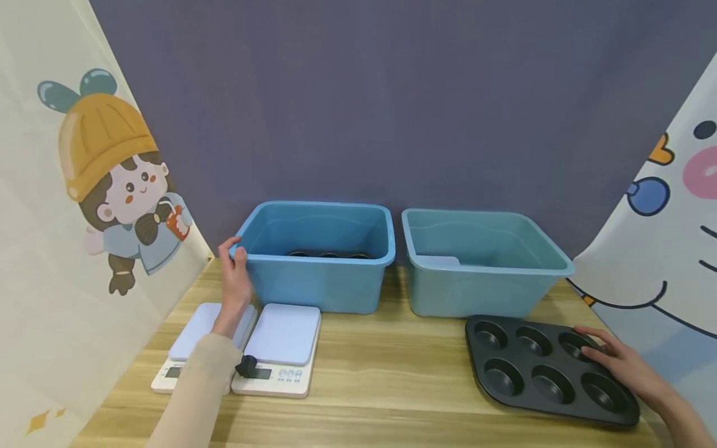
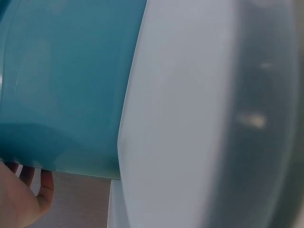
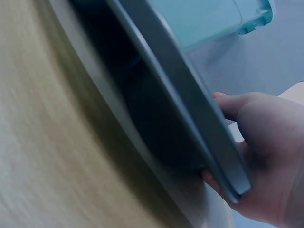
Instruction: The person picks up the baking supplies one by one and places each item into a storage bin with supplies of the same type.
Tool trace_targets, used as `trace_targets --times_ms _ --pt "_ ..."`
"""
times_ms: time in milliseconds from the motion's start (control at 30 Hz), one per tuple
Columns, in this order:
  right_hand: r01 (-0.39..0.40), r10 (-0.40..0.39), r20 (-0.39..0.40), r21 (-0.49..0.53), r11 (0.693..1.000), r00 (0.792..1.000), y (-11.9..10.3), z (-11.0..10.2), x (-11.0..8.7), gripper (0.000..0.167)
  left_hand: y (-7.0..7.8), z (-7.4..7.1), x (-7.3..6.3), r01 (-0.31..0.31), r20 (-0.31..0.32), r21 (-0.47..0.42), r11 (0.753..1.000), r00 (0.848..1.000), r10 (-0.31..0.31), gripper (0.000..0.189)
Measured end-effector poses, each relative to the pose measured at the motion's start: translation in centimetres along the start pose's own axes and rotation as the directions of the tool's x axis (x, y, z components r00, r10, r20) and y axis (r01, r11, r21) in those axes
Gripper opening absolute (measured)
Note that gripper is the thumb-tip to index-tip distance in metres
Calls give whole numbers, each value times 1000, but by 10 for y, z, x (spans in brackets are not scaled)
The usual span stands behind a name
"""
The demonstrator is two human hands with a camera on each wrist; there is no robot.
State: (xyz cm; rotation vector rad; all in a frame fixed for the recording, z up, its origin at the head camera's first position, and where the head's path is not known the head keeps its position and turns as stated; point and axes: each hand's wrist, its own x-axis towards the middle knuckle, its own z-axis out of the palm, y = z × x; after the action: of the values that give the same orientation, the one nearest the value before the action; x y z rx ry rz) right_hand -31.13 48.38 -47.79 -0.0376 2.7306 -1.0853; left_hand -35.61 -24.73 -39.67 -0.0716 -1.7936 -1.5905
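My left hand (image 1: 234,283) grips the left front corner of a blue plastic bin (image 1: 313,283), its fingers at the rim. In the left wrist view, that hand (image 2: 23,199) appears at the lower left against the bin's wall (image 2: 71,85). Part of a dark muffin tin (image 1: 329,254) shows inside this bin. At the right, my right hand (image 1: 630,367) holds the right edge of another black muffin tin (image 1: 526,354). The right wrist view has the tin's rim (image 3: 190,109) between the thumb and a finger below; the other fingers are partly hidden.
Two white kitchen scales stand left of centre; my left forearm passes over the left scale (image 1: 193,330), beside the right scale (image 1: 282,336). A teal bin (image 1: 470,292) with a pale flat thing (image 1: 438,261) inside stands behind the held tin. A dark curtain (image 1: 392,112) hangs behind.
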Motion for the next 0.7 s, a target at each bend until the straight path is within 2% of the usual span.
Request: trace_targets --times_ms 100,200,433,700 --pt "20 -20 -6 15 1000 1000 -5 2 2 68 0 -2 2 -20 -25 -28 999 1000 19 48" --pt "-2 2 -5 49 999 1000 -9 2 3 66 1 -4 2 -27 -40 -20 999 999 26 48" --pt "-46 44 -83 -22 999 996 -12 -5 1 68 1 -1 1 -1 -18 24 1000 1000 1 46" --pt "-46 45 -112 -5 999 993 -14 -12 -5 64 0 2 -1 -3 -19 25 1000 1000 3 47"
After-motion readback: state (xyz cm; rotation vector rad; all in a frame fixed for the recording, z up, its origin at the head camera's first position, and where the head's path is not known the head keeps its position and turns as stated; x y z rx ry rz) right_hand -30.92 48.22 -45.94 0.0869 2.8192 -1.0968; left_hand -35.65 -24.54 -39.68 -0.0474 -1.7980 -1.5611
